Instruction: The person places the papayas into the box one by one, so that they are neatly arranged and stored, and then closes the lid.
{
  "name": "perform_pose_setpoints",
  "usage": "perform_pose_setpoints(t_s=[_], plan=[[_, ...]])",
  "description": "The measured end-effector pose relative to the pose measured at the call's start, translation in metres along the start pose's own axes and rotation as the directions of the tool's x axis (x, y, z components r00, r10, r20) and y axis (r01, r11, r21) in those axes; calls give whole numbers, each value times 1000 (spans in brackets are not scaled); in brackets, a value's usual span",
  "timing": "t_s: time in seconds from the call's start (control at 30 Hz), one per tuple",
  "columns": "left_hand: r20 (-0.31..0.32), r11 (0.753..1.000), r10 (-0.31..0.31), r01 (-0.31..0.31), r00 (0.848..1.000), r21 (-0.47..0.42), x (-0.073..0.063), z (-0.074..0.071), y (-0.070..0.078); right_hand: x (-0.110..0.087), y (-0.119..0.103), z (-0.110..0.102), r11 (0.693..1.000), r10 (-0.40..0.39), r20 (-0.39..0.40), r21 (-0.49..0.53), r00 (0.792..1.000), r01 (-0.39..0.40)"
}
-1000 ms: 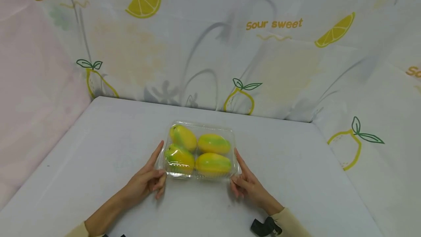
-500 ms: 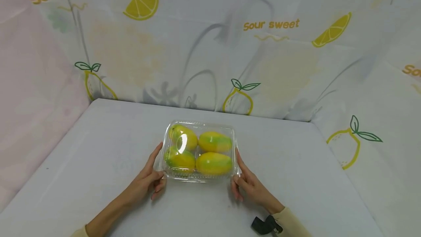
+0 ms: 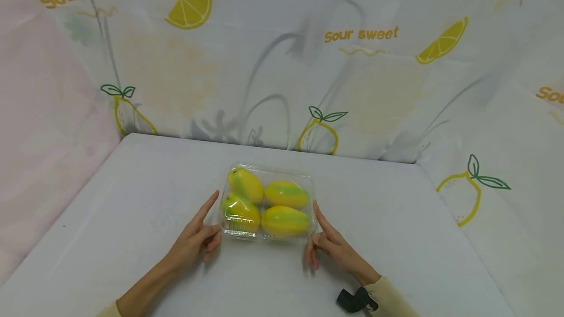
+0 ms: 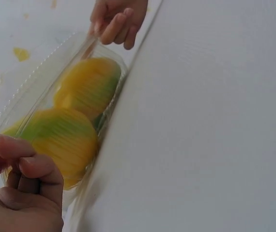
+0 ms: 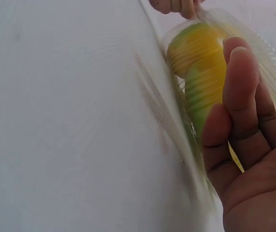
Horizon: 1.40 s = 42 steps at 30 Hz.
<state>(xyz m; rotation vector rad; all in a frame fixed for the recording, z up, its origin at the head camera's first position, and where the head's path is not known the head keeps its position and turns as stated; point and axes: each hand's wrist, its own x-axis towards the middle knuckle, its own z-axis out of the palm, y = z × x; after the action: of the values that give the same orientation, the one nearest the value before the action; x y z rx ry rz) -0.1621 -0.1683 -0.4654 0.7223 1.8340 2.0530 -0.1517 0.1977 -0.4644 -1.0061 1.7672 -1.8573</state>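
Observation:
A clear plastic fruit box (image 3: 269, 238), its lid down, sits on the white table with several yellow-green mangoes (image 3: 285, 220) inside. At its left side my left hand (image 3: 194, 241) holds the rim, index finger stretched along the edge and thumb at the near corner. My right hand (image 3: 337, 248) holds the opposite side the same way, its other fingers hanging below the rim. From the left wrist, the box wall (image 4: 121, 72) shows close over the table, with the left fingertips overlapping its near end. The right palm (image 5: 259, 198) faces up beside the box in the right wrist view.
The white table (image 3: 418, 248) reaches back to a cloth backdrop (image 3: 273, 62) printed with lemons and lettering. A pinkish cloth (image 3: 53, 111) hangs along the left side. A black strap piece (image 3: 357, 301) sits by the right sleeve (image 3: 389, 300).
Half a second ago the box looked raised and tilted, with glare on its lid; now it lies lower and flatter, much as one second ago. Both hands have stayed at its sides.

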Motion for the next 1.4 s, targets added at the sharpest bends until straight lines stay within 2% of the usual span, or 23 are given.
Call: perform_pose_setpoints(t_s=[0.3, 0.63, 0.8, 0.93, 1.1, 1.23, 1.4], plan=[[-104, 995, -18, 28, 994, 95, -2, 3, 1, 1, 1, 3, 1000, -6, 1, -19, 1000, 6], [-176, 982, -60, 90, 983, 167, 1, 4, 7, 2, -1, 7, 995, -28, -110, -101, 994, 17], [-240, 961, -73, 133, 968, 244, 2, 5, 8, 4, -3, 6, 993, -13, -124, -115, 992, -1], [-225, 964, -62, 117, 972, 240, 2, 2, 3, 4, -3, 4, 995, 0, -108, -103, 994, -11], [-143, 986, 2, 22, 990, 165, 1, -1, 0, 3, -2, 3, 995, -18, -99, -99, 995, 8], [-103, 991, 44, -31, 994, 128, 0, -1, 0, 2, -1, 2, 995, -27, -102, -94, 994, 18], [-103, 992, 40, -27, 994, 126, 1, 1, 0, 1, 0, 2, 996, -1, -158, -89, 987, -14]])
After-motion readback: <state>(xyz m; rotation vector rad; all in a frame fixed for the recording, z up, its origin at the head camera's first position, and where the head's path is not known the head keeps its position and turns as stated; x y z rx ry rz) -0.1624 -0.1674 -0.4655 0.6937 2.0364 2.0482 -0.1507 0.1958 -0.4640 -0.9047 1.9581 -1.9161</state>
